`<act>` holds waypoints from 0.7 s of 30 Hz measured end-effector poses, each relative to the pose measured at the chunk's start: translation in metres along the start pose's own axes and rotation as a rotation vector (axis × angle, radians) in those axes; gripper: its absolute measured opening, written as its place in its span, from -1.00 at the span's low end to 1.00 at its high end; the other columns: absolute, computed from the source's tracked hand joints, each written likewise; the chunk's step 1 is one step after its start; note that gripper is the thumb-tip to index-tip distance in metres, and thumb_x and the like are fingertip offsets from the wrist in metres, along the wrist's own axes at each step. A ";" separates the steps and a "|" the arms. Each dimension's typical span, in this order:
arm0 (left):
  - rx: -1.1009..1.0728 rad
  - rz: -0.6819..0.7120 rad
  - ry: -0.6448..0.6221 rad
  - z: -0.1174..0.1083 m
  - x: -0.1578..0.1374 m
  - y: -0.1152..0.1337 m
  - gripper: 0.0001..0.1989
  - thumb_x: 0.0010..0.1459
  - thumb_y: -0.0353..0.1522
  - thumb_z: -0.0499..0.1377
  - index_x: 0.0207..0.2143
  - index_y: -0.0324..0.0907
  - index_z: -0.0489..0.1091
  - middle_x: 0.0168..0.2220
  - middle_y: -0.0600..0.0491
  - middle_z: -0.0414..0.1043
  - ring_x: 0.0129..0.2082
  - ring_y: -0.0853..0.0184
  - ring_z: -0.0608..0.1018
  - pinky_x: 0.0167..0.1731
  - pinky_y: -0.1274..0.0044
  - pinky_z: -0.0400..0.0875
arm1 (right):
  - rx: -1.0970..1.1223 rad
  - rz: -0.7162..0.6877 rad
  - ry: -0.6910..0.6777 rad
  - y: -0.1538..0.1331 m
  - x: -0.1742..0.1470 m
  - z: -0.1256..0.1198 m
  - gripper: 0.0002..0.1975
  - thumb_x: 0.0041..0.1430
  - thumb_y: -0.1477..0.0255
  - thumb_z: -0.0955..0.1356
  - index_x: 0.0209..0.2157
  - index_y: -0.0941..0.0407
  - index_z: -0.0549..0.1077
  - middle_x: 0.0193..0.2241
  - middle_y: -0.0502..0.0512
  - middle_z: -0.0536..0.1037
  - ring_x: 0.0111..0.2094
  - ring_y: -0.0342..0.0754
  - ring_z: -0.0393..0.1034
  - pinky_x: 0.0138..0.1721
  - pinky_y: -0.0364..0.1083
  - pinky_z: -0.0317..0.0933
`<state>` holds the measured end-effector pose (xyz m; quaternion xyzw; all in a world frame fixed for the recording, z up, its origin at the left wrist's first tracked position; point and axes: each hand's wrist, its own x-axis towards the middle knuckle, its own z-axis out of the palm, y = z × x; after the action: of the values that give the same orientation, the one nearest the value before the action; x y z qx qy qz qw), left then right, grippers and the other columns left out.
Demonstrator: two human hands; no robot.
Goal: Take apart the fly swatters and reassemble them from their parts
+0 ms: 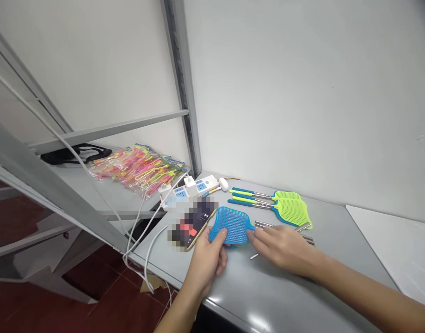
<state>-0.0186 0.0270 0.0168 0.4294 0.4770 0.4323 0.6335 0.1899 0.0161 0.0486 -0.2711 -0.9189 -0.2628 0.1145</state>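
A blue mesh fly swatter head (231,224) is between my two hands, above the grey shelf top. My left hand (208,254) is closed on its left edge, thumb on the mesh and fingers curled beneath. My right hand (281,247) pinches the narrow neck at the head's right side; its fingertips are partly hidden. Under and around my right hand lie several metal rods (305,237), partly covered by it. Behind them rest several fly swatters with green heads (293,212) and blue and green handles (242,201), heads to the right.
A phone (198,222), partly pixelated, lies left of my hands. Behind it are a white power strip (205,185) with plugged-in chargers and a white earbud case (224,184). Bagged colourful items (139,169) lie on the left shelf. White cables (146,263) hang over the front edge. A white board (389,240) is at right.
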 end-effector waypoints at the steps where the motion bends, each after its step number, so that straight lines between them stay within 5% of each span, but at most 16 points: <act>1: 0.041 -0.012 0.007 -0.005 0.000 -0.002 -0.60 0.13 -0.06 0.17 -0.17 -0.15 0.22 -0.67 0.29 0.22 -0.82 0.54 0.11 -0.83 0.70 -0.05 | 0.015 -0.026 -0.003 0.001 0.000 0.004 -0.78 0.29 0.61 0.17 -0.20 0.25 0.42 -0.44 0.11 0.48 -0.52 -0.09 0.31 -0.54 -0.06 0.07; 6: 0.398 0.212 0.146 -0.025 -0.003 -0.006 -0.41 0.12 -0.14 0.20 0.13 -0.14 0.14 -0.43 0.15 0.35 -0.58 0.40 0.40 -0.54 0.57 0.28 | 0.057 -0.057 -0.052 0.007 0.004 0.020 -0.74 0.31 0.60 0.14 -0.34 0.19 0.41 -0.45 0.11 0.48 -0.52 -0.09 0.29 -0.54 -0.07 0.06; 12: 0.779 0.315 0.034 -0.030 -0.003 -0.003 -0.54 0.22 -0.16 0.09 0.12 -0.13 0.26 -0.40 0.03 0.37 -0.28 0.15 0.47 -0.31 0.43 0.30 | 0.071 -0.049 -0.137 0.007 0.007 0.031 -0.74 0.31 0.61 0.13 -0.34 0.18 0.40 -0.42 0.13 0.48 -0.51 -0.10 0.29 -0.54 -0.06 0.03; 17: 0.860 0.315 0.017 -0.029 0.002 -0.006 -0.63 0.27 -0.18 0.03 0.05 -0.14 0.29 -0.44 0.06 0.33 -0.37 0.20 0.44 -0.34 0.44 0.26 | 0.084 -0.007 -0.188 0.005 -0.001 0.019 -0.79 0.27 0.62 0.17 -0.32 0.18 0.40 -0.50 0.06 0.44 -0.53 -0.09 0.27 -0.52 -0.06 -0.01; 21: 0.840 0.357 0.031 -0.024 -0.001 -0.005 -0.71 0.27 -0.19 0.04 -0.04 -0.10 0.34 -0.50 0.12 0.28 -0.46 0.26 0.40 -0.41 0.49 0.22 | 0.133 0.132 -0.133 0.011 -0.013 -0.009 -0.74 0.32 0.35 0.22 -0.43 0.12 0.35 -0.57 0.00 0.37 -0.56 -0.11 0.22 -0.51 -0.06 -0.07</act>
<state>-0.0414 0.0278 0.0076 0.7179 0.5390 0.3103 0.3127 0.2076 0.0131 0.0559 -0.3395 -0.9201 -0.1746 0.0881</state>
